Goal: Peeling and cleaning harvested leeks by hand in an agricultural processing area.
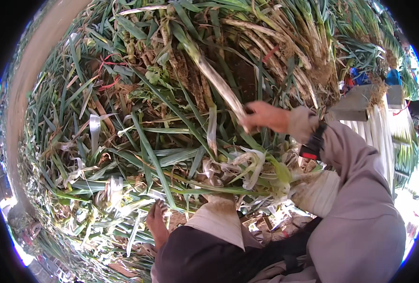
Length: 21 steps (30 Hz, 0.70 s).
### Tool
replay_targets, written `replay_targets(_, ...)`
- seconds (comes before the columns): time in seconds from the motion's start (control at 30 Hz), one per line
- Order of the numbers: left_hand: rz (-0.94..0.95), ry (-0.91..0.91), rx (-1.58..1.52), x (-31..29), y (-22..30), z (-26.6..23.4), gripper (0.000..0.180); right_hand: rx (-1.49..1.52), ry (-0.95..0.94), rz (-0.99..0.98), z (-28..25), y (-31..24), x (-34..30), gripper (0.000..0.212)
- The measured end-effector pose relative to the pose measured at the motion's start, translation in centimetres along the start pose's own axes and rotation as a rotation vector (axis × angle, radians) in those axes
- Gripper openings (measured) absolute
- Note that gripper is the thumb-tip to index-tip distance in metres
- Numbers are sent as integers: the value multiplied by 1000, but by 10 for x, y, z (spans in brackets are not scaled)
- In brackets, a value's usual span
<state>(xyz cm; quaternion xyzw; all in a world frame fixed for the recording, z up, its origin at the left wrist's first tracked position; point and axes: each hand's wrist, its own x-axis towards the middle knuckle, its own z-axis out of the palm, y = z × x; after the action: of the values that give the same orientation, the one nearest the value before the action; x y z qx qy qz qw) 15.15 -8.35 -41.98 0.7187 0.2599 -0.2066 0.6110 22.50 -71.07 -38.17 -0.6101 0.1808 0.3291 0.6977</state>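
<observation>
My right hand (266,117) is closed around the pale root end of a long green onion (214,78). Its stalk slants up and away to the left, over the heap, toward green leaves. My left hand (157,224) is low, beside my left knee and above the cut leaves. Its soiled fingers point upward, loosely apart, with nothing visible in them. Between the hands lie peeled onion skins (252,162) and loose green leaves (150,158). A pale green stalk end (281,177) rests by my right knee.
Untrimmed green onions (308,37) with soil on their roots pile up at the far side. A metal box-like piece (355,104) stands at the right, near white trimmed stalks (381,137). Red ties (110,85) and a clear plastic strip (95,129) lie among the leaves.
</observation>
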Motion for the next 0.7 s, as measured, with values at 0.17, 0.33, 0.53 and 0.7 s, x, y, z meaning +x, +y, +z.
replay_targets(0.17,167,-64,297,-26,78,59,32,-87,12,57,15,37,-151,44)
replay_targets(0.33,570,-236,231,-57,150,46,36,-104,162,-158,83,-67,-307,55)
replay_targets(0.53,399,-546,-242,-174,319,56,60,259,216,-677,167,-118,-543,65)
replay_targets(0.7,434,-668,-238,-264,387,99,66,330,293,-770,214,-93,-671,84)
